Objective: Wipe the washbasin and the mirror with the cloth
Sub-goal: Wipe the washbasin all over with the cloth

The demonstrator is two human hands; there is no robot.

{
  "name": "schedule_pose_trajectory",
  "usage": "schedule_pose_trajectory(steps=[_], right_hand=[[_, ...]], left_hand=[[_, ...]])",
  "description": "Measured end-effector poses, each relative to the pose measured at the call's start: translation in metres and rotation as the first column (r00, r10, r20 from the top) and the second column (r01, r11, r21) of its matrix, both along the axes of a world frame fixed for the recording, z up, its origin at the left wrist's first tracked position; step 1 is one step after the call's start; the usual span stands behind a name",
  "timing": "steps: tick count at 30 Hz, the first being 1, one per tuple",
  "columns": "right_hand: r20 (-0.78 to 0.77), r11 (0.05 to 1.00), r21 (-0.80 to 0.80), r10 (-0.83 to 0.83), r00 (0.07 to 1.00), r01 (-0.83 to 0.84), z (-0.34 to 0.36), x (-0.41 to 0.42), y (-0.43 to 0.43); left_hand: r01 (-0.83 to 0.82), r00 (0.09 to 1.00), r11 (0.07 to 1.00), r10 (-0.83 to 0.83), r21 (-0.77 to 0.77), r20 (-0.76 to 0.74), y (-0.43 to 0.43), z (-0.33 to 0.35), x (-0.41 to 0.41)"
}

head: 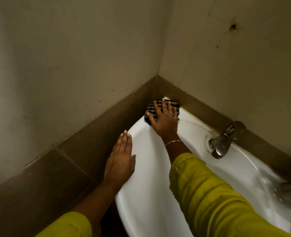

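A white washbasin (146, 168) fills the lower middle and right, set into a wall corner. My right hand (164, 119) presses flat on a dark striped cloth (152, 106) at the basin's far left corner, fingers spread over it. My left hand (121, 159) lies flat on the basin's left rim, fingers together and straight, holding nothing. Both arms wear yellow-green sleeves. No mirror is in view.
A metal tap (221, 142) stands at the basin's back edge on the right. Brown tiles (83, 142) run along both walls behind the basin, with pale stained wall (72, 48) above. A blurred grey object (290, 192) sits at the right edge.
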State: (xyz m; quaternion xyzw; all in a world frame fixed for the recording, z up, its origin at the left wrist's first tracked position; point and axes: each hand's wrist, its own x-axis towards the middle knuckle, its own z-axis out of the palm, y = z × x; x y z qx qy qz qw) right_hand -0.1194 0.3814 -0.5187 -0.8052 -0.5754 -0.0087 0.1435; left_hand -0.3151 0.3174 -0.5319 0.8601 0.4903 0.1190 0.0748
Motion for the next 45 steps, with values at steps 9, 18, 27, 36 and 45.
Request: schedule_pose_trajectory(steps=[9, 18, 27, 36, 45], right_hand=[[0.039, 0.972, -0.080, -0.217, 0.975, 0.220, -0.004, 0.035, -0.064], [0.108, 0.887, -0.039, -0.453, 0.885, 0.459, -0.016, 0.027, -0.111], [0.041, 0.931, -0.150, -0.331, 0.943, 0.333, -0.006, 0.003, -0.049], [-0.026, 0.961, -0.007, 0.278, 0.960, -0.278, -0.006, -0.046, -0.028], [-0.218, 0.966, -0.123, -0.249, 0.944, 0.226, 0.011, -0.082, 0.007]], left_hand=[[0.021, 0.995, 0.995, -0.012, -0.095, 0.094, -0.003, 0.007, -0.001], [-0.005, 0.995, 0.993, 0.016, -0.116, 0.094, -0.003, 0.005, 0.001], [0.024, 0.991, 0.991, -0.005, -0.135, 0.136, -0.001, 0.007, 0.000], [0.030, 0.979, 0.978, 0.014, -0.207, 0.206, -0.001, 0.004, -0.002], [-0.037, 0.888, 0.932, 0.196, -0.361, 0.417, -0.006, 0.010, -0.003]])
